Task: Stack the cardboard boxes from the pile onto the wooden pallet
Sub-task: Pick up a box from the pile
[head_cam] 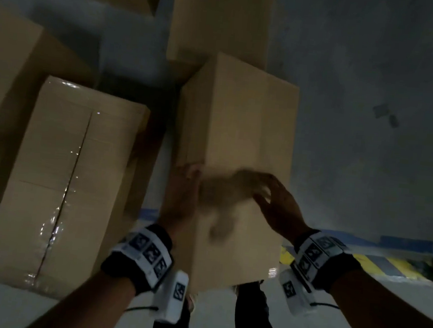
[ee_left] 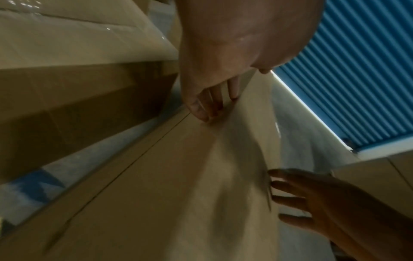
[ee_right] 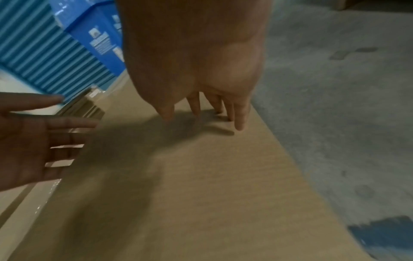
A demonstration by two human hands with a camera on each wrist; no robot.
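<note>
On the grey concrete floor (head_cam: pixel 363 85) in front of you stands the tall plain brown cardboard box (head_cam: pixel 237 128), upright or slightly tilted; the blur hides which. Your left hand (head_cam: pixel 181 189) lies flat against its left face, fingers straight. Your right hand (head_cam: pixel 278 201) is spread at the near top edge, fingers apart and blurred; whether it touches the cardboard cannot be told. Neither hand is curled round anything, so the box is not yet gripped.

Just to the left lies a second brown cardboard box with clear tape along its centre seam (head_cam: pixel 68 176), close beside the first with a narrow gap between them. Two or more plain brown boxes (head_cam: pixel 218 18) sit behind, partly cut off at the frame edge. A blue corrugated wall panel (ee_left: pixel 348 74) shows in both wrist views.

Progress, judged: early or mid-task. No wooden pallet is in view in any picture, so what is already stacked cannot be told. At least four boxes remain off it. Next step appears to be closing both palms on opposite faces of the tall box and lifting. Risk: smooth cardboard, a flat-palm hold may slip.
</note>
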